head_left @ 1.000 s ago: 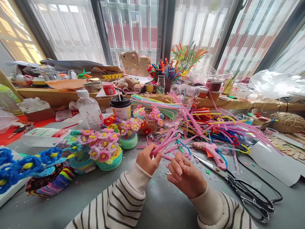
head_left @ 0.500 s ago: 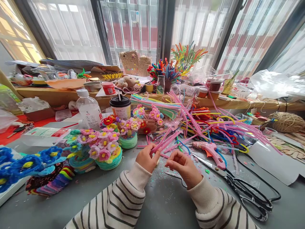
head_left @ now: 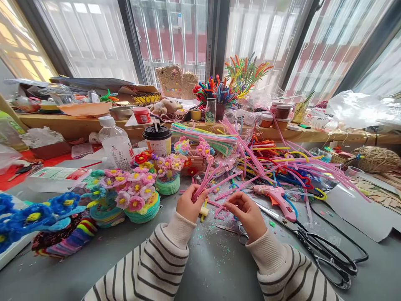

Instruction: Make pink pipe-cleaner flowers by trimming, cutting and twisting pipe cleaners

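Observation:
My left hand [head_left: 188,205] is closed around the lower ends of several pink pipe cleaners [head_left: 206,177], which fan upward and away from me. To its right, my right hand [head_left: 249,215] has thumb and fingertips pinched together; whatever lies between them, if anything, is too small to make out. Between the hands a short pale-yellow piece [head_left: 204,211] lies on the grey table [head_left: 216,267], with pink clippings and glitter around it. Small scissors [head_left: 242,234] are partly hidden beneath my right hand. Pots of pink pipe-cleaner flowers [head_left: 136,192] stand left of my left hand.
On the right lie a pink glue gun [head_left: 280,200] and large black-handled scissors [head_left: 316,242]. A tangled heap of coloured pipe cleaners [head_left: 272,156] spreads behind. A plastic bottle [head_left: 115,144] and lidded cup [head_left: 157,140] stand back left, blue flowers [head_left: 34,217] at far left.
The pink pipe cleaners in my left hand have swung more upright. Both hands have shifted slightly, baring the pale-yellow piece and more of the small scissors.

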`<state>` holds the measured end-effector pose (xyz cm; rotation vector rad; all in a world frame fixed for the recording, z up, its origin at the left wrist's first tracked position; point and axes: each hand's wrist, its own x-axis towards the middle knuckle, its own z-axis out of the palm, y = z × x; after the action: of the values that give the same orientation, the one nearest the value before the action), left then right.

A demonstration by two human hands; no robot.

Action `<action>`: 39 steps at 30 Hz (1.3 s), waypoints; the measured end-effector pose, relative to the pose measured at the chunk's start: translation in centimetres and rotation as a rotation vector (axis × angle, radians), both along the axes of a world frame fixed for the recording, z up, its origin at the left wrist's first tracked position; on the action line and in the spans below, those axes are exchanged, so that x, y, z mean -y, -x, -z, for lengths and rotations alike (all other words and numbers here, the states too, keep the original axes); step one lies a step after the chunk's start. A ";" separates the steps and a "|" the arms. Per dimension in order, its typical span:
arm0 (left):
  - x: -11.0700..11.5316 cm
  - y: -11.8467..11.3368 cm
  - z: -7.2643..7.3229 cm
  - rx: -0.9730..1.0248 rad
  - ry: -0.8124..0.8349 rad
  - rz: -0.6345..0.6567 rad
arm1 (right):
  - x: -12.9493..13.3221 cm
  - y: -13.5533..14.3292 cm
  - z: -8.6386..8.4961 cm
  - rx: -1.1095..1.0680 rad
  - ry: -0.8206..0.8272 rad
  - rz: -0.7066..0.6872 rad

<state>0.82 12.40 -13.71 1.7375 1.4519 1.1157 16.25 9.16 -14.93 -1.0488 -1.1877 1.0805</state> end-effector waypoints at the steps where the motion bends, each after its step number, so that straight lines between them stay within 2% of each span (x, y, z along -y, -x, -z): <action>1: 0.0 0.0 -0.1 -0.017 -0.018 -0.016 | 0.0 -0.1 0.0 0.003 0.007 0.005; 5: 0.1 -0.1 -0.5 -0.075 -0.088 -0.063 | -0.1 0.0 0.3 -0.040 0.074 -0.035; 11: 0.5 -0.6 -0.5 0.016 -0.048 0.237 | 0.0 0.3 0.6 -0.055 0.050 -0.091; 19: 0.8 -0.8 -0.1 -0.071 -0.131 0.350 | 0.1 0.3 0.7 -0.032 0.014 -0.075; 29: 0.8 -0.7 0.0 -0.165 -0.167 0.312 | 0.1 0.4 0.6 0.022 0.009 -0.032; 34: 0.4 -0.4 0.1 -0.306 -0.187 0.153 | 0.2 0.5 0.8 0.007 0.015 -0.067; 39: 0.0 0.0 0.1 -0.386 -0.166 0.003 | 0.1 0.0 0.6 0.018 0.028 -0.017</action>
<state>0.81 12.43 -13.80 2.1628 1.6149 0.9564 16.26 9.09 -15.54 -1.0745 -1.2008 1.1055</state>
